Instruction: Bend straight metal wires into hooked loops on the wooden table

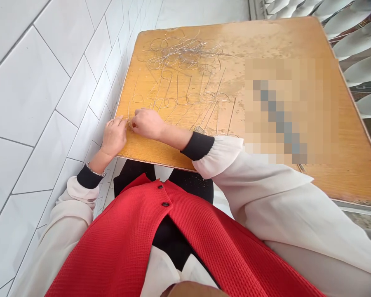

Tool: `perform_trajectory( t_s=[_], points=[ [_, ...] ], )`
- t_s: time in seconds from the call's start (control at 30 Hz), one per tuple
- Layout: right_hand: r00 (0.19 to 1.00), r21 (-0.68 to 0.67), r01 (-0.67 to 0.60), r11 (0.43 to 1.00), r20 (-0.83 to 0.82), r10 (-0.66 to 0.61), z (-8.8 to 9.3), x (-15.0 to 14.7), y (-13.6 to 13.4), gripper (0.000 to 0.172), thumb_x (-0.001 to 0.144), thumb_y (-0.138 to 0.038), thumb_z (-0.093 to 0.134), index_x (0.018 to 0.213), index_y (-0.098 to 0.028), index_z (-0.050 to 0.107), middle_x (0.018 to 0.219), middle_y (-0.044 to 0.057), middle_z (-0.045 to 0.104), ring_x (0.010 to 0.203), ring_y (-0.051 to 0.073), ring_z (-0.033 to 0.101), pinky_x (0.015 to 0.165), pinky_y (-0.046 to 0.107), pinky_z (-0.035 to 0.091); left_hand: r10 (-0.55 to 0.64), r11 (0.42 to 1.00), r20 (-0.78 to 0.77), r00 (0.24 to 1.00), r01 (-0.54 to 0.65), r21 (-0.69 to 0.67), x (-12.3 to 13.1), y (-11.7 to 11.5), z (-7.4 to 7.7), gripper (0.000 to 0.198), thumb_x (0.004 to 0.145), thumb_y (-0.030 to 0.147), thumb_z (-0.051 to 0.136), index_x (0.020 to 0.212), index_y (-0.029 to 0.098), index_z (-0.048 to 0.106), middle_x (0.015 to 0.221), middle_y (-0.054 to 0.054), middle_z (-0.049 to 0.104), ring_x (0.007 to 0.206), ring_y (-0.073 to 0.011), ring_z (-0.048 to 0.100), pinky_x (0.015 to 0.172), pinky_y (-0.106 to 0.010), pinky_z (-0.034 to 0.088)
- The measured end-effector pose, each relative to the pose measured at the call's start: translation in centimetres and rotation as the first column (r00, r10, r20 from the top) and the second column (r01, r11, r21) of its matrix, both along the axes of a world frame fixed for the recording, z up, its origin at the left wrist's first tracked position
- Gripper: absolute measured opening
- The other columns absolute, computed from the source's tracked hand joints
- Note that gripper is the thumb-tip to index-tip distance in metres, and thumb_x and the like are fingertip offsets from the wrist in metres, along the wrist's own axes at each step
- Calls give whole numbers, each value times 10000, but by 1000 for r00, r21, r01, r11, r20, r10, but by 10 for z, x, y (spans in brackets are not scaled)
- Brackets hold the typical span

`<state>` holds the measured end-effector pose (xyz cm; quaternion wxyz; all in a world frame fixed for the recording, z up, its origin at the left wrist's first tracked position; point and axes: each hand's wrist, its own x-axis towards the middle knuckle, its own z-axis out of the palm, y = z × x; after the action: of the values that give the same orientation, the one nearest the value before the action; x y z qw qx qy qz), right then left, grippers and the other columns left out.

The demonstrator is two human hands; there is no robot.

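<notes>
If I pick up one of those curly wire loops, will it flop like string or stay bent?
It will probably stay bent: the wire loop keeps its round curl and straight stem on the wooden board. It looks thin, so it should feel light and bend easily. Loops in the tangled pile may catch on each other.

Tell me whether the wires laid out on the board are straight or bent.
Bent: the thin wires on the wooden board curl into loops at their ends, and the farther ones tangle together.
</notes>
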<state>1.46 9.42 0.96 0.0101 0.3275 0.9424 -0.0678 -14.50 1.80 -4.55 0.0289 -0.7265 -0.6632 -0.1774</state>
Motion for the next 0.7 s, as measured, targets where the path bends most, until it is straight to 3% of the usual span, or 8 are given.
perform_trajectory(
  t_s=[0.23, 0.57, 0.7],
  points=[
    [1000, 23, 20, 1000, -22, -19, -15, -4, -7, 363, 964, -102, 421, 1029, -69, 776, 1072, 211, 750, 933, 283, 651, 719, 361, 386, -19, 998, 28, 999, 20, -53, 0, 2, -5, 434, 976, 105, 402, 1281, 168, 704, 1497, -175, 639, 1394, -330, 603, 1174, -571, 470],
    [912, -99, 252, 963, -308, -271, -11, 10, 0, 319, 943, -137, 438, 1037, -98, 740, 1091, 180, 751, 902, 252, 646, 726, 343, 421, -13, 1000, -46, 999, 12, -8, -3, -4, -3, 438, 1002, 134, 400, 1306, 173, 712, 1475, -178, 645, 1375, -327, 611, 1149, -560, 490],
    [913, -84, 294, 952, -269, -306, -8, 11, -4, 311, 952, -153, 434, 1051, -109, 725, 1086, 178, 749, 890, 255, 648, 713, 340, 416, -16, 1000, -58, 998, 17, 15, -5, -8, -3, 426, 988, 118, 411, 1258, 191, 732, 1474, -173, 651, 1376, -330, 617, 1145, -570, 492]
  ],
)
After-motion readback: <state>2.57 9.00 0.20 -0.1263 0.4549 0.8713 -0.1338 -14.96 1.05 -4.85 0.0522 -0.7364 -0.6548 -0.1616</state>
